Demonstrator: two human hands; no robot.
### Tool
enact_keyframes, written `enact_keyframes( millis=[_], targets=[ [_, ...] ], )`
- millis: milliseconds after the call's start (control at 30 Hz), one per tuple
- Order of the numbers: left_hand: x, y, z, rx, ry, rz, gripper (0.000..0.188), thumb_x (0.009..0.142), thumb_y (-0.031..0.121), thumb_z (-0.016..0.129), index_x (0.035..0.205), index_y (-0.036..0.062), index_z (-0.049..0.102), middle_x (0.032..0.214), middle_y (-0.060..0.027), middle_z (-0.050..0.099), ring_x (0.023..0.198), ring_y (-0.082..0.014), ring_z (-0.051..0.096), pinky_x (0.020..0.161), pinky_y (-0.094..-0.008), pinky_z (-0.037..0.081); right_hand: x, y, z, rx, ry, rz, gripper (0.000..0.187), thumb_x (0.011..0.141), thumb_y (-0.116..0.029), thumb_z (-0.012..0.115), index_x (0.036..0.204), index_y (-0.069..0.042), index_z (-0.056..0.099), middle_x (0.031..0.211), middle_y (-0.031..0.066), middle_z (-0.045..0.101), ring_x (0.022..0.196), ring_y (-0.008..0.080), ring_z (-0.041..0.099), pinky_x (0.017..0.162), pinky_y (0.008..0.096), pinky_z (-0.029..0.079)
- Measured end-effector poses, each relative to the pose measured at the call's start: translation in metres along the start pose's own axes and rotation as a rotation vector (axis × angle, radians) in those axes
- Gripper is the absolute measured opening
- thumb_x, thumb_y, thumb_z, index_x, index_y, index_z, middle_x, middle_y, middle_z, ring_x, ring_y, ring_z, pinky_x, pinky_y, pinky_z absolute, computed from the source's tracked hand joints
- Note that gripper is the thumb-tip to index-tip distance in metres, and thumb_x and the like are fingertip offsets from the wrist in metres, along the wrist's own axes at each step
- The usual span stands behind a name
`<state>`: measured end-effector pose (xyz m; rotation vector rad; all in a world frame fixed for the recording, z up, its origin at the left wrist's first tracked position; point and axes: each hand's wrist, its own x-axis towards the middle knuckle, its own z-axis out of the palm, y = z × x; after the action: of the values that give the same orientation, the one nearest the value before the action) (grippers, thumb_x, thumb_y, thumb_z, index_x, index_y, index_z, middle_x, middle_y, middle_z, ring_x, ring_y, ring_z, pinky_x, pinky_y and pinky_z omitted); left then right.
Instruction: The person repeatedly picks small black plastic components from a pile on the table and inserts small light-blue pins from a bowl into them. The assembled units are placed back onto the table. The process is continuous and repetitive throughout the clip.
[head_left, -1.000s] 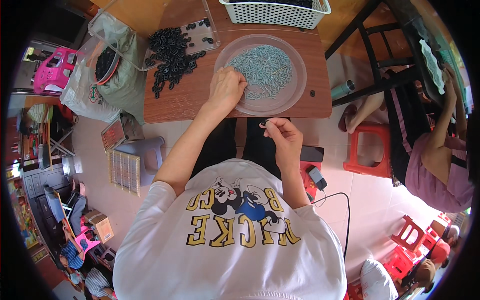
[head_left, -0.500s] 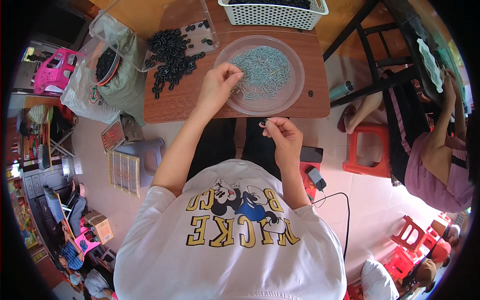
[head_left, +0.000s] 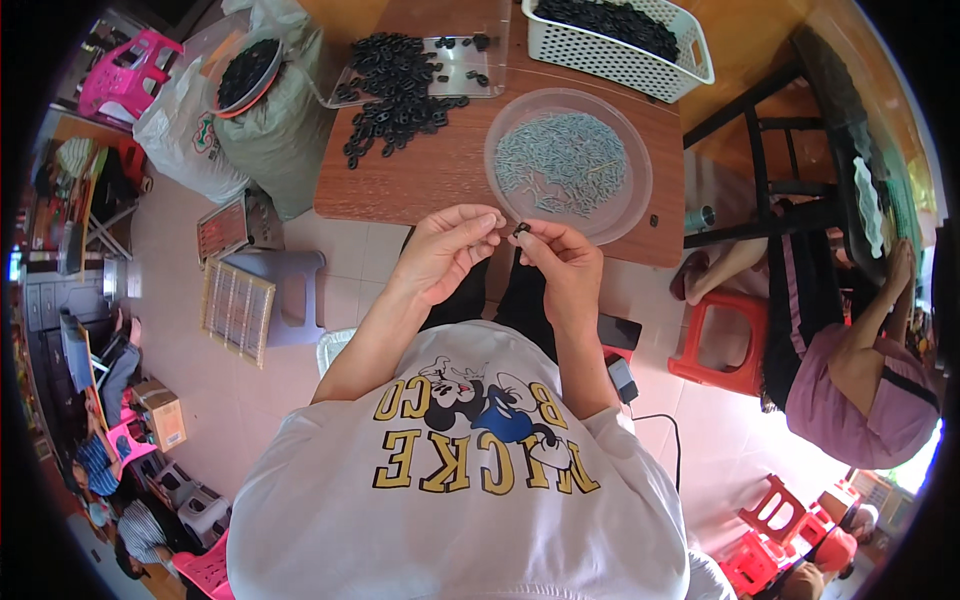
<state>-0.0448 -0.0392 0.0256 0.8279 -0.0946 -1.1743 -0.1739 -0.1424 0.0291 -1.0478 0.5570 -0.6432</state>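
My two hands meet just off the table's near edge, close to the clear round bowl (head_left: 637, 195). Between the thumb and fingers of my right hand (head_left: 565, 262) is a small black plastic piece (head_left: 521, 230). My left hand (head_left: 447, 254) pinches with its fingertips beside that piece; whatever it holds is too small to make out. Thin grey-blue screws (head_left: 565, 155) lie heaped in the bowl. Left of it, black oval plastic pieces with holes (head_left: 398, 112) spill from a clear tray (head_left: 458, 76) onto the brown table (head_left: 440, 180).
A white perforated basket (head_left: 620, 55) of black pieces stands at the back. One loose black piece (head_left: 654, 220) lies near the table's right edge. Sacks (head_left: 275, 150) stand left, under a bowl of black pieces (head_left: 248, 75). On the right, a person (head_left: 850, 390) sits by a red stool (head_left: 725, 345).
My left hand has left the screw bowl and come down beside my right hand, still pinching. My right hand keeps the black piece. The view has shifted, so the table appears farther right.
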Motion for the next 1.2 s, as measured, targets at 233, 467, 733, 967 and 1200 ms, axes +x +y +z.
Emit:
enact_keyframes(
  millis=[233,467,733,967,1200],
  targets=[
    [-0.009,0.006,-0.014,-0.057,-0.054,-0.012,0.012,0.087,0.009,0.061,0.094,-0.0001,0.065,0.083,-0.0049,0.064,0.072,-0.0091,0.058,0.066,-0.022,0.05,0.0,0.002,0.026,-0.109,-0.026,0.003,0.016,0.079,0.0,0.067,0.094,0.002,0.066,0.077,0.0041,0.065,0.063,0.0062,0.056,0.057,0.0177,0.043],
    [-0.01,0.003,-0.015,-0.04,-0.044,-0.02,0.012,0.087,0.009,0.061,0.093,-0.0003,0.065,0.082,-0.0044,0.064,0.071,-0.0084,0.058,0.065,-0.0218,0.049,-0.001,0.002,0.028,-0.171,-0.038,0.003,0.015,0.079,-0.002,0.068,0.093,0.002,0.067,0.073,0.0015,0.064,0.062,0.0042,0.054,0.056,0.0167,0.041],
    [-0.01,-0.001,-0.01,0.138,0.004,0.055,0.01,0.085,0.01,0.064,0.087,0.0005,0.066,0.079,-0.0028,0.063,0.066,-0.0062,0.054,0.06,-0.0191,0.045,-0.007,0.005,0.025,-0.32,0.03,-0.024,0.016,0.079,-0.004,0.069,0.093,0.003,0.067,0.073,0.0016,0.064,0.061,0.0038,0.055,0.055,0.0173,0.043],
    [-0.007,-0.006,-0.017,0.171,0.024,0.051,0.009,0.084,0.009,0.065,0.089,0.0011,0.066,0.08,-0.0033,0.064,0.067,-0.0063,0.054,0.061,-0.0188,0.045,-0.008,0.012,0.026,-0.314,0.042,-0.035,0.017,0.079,-0.004,0.068,0.094,0.004,0.067,0.077,0.0029,0.066,0.063,0.0046,0.056,0.057,0.0182,0.045],
    [-0.006,-0.001,-0.02,0.097,0.042,0.097,0.026,0.08,0.002,0.066,0.106,-0.0009,0.06,0.085,-0.0067,0.065,0.072,-0.0091,0.06,0.065,-0.0199,0.048,-0.007,0.012,0.03,-0.321,0.041,-0.042,0.017,0.08,-0.004,0.068,0.095,0.004,0.067,0.077,0.0033,0.065,0.063,0.0048,0.056,0.057,0.0181,0.044]
  ],
)
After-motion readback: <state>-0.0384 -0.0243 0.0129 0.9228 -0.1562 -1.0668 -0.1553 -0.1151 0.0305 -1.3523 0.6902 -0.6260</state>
